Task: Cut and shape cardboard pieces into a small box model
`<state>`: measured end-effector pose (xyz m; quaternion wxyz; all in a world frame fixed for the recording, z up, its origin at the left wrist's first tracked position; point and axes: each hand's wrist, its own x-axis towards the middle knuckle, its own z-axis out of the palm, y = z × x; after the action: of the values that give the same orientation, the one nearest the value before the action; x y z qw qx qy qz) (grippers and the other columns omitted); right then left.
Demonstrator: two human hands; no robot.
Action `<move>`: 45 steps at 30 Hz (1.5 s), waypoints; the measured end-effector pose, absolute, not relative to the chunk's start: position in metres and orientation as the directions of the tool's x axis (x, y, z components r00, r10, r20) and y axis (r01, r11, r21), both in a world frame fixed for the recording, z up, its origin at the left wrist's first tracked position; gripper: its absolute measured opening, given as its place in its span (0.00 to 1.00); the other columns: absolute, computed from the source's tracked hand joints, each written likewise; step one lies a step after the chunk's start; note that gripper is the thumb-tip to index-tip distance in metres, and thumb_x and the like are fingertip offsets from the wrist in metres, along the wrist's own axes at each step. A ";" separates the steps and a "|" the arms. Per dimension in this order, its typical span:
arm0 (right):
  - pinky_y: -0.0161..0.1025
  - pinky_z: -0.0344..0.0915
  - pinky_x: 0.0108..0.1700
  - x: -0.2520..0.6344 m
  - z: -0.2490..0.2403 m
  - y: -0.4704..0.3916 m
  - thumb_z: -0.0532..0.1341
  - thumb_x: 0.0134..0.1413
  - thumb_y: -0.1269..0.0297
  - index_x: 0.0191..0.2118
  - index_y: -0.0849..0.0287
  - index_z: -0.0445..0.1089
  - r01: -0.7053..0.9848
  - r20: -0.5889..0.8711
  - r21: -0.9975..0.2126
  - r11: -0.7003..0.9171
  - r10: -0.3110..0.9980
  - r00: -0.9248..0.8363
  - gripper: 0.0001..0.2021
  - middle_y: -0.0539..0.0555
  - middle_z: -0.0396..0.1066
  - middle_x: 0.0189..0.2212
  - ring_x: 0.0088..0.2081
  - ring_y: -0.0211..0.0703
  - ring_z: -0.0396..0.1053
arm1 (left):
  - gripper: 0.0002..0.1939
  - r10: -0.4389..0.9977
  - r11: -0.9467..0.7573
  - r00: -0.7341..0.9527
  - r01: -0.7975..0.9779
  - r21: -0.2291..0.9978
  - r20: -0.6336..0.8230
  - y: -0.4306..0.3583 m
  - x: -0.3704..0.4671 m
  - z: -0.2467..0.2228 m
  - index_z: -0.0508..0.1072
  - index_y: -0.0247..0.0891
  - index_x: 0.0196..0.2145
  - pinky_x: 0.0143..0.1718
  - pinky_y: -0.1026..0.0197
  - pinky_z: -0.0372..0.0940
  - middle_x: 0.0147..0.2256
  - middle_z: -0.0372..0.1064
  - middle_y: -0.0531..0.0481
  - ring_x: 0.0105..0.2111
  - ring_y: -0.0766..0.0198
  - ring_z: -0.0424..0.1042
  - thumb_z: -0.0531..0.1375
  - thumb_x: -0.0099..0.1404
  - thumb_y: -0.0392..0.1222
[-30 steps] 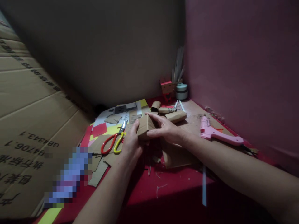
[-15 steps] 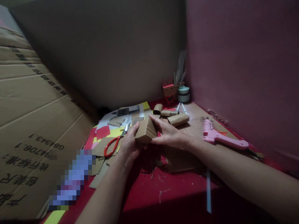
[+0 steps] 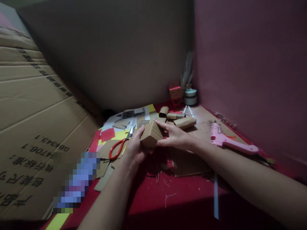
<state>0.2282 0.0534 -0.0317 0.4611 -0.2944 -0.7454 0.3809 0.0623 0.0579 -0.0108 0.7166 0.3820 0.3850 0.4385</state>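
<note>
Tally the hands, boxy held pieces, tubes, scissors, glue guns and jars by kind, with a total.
Bare hands: 2, left hand and right hand
Boxy brown cardboard piece, held: 1
Brown cardboard tubes: 3
Red-handled metal scissors: 1
Pink plastic glue gun: 1
Pale teal jar: 1
Total: 9

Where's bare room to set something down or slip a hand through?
Mainly the red surface between the left forearm and the blue strip, with only stray scraps. A smaller, speckled patch of brown board lies between the cardboard tubes and pink glue gun. It's crowded left of the held box, with scissors and paper.
</note>
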 end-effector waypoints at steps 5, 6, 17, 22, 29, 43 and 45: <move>0.51 0.64 0.49 0.228 -0.025 0.051 0.67 0.41 0.62 0.59 0.59 0.59 0.143 0.410 -0.858 0.493 0.826 -0.386 0.36 0.57 0.71 0.44 0.46 0.53 0.67 | 0.15 0.864 0.433 0.422 -0.348 0.832 -0.273 0.058 0.060 -0.011 0.70 0.35 0.38 0.09 0.64 0.60 0.22 0.70 0.48 0.15 0.61 0.69 0.49 0.66 0.47; 0.51 0.64 0.49 0.227 -0.025 0.050 0.67 0.41 0.61 0.59 0.60 0.59 0.139 0.388 -0.875 0.465 0.842 -0.375 0.36 0.57 0.71 0.45 0.46 0.54 0.67 | 0.16 0.852 0.451 0.441 -0.350 0.821 -0.280 0.059 0.059 -0.011 0.71 0.34 0.38 0.09 0.64 0.60 0.22 0.70 0.48 0.15 0.61 0.69 0.49 0.66 0.47; 0.49 0.65 0.49 0.224 -0.024 0.044 0.65 0.47 0.59 0.60 0.58 0.58 0.073 0.402 -0.888 0.454 0.843 -0.356 0.33 0.56 0.71 0.46 0.46 0.51 0.68 | 0.15 0.823 0.495 0.506 -0.413 0.765 -0.259 0.064 0.054 -0.017 0.72 0.35 0.37 0.10 0.65 0.59 0.24 0.72 0.47 0.18 0.60 0.71 0.50 0.65 0.47; 0.47 0.66 0.49 0.224 -0.028 0.048 0.66 0.45 0.62 0.60 0.60 0.57 0.020 0.356 -0.920 0.393 0.854 -0.380 0.35 0.57 0.69 0.48 0.47 0.50 0.68 | 0.15 0.814 0.525 0.500 -0.418 0.741 -0.295 0.062 0.056 -0.015 0.71 0.34 0.38 0.15 0.63 0.63 0.24 0.72 0.47 0.18 0.61 0.71 0.49 0.67 0.46; 0.48 0.63 0.51 0.227 -0.026 0.052 0.65 0.46 0.65 0.51 0.53 0.69 -0.205 0.293 -0.951 0.231 0.885 -0.363 0.23 0.54 0.72 0.44 0.46 0.49 0.67 | 0.26 0.813 0.516 0.540 -0.494 0.700 -0.218 0.051 0.054 -0.004 0.69 0.33 0.47 0.22 0.53 0.70 0.34 0.74 0.40 0.30 0.51 0.75 0.47 0.66 0.58; 0.48 0.62 0.45 0.224 -0.019 0.048 0.65 0.44 0.66 0.42 0.59 0.72 -0.497 0.229 -0.867 0.030 0.910 -0.345 0.16 0.56 0.72 0.38 0.40 0.50 0.68 | 0.19 0.816 0.232 0.576 -0.395 0.889 0.043 0.046 0.054 -0.003 0.67 0.34 0.51 0.24 0.65 0.71 0.41 0.71 0.40 0.32 0.60 0.74 0.56 0.64 0.44; 0.48 0.63 0.44 0.224 -0.022 0.049 0.64 0.46 0.65 0.40 0.59 0.72 -0.496 0.245 -0.867 0.041 0.903 -0.352 0.13 0.56 0.72 0.37 0.39 0.50 0.67 | 0.19 0.833 0.214 0.552 -0.376 0.902 0.033 0.047 0.055 -0.004 0.67 0.34 0.50 0.23 0.65 0.71 0.38 0.72 0.41 0.29 0.61 0.74 0.56 0.64 0.45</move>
<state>0.2243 0.0494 -0.0217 0.5298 -0.2077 -0.4898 0.6605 0.0553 0.0466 -0.0042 0.7412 0.4761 0.2400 0.4078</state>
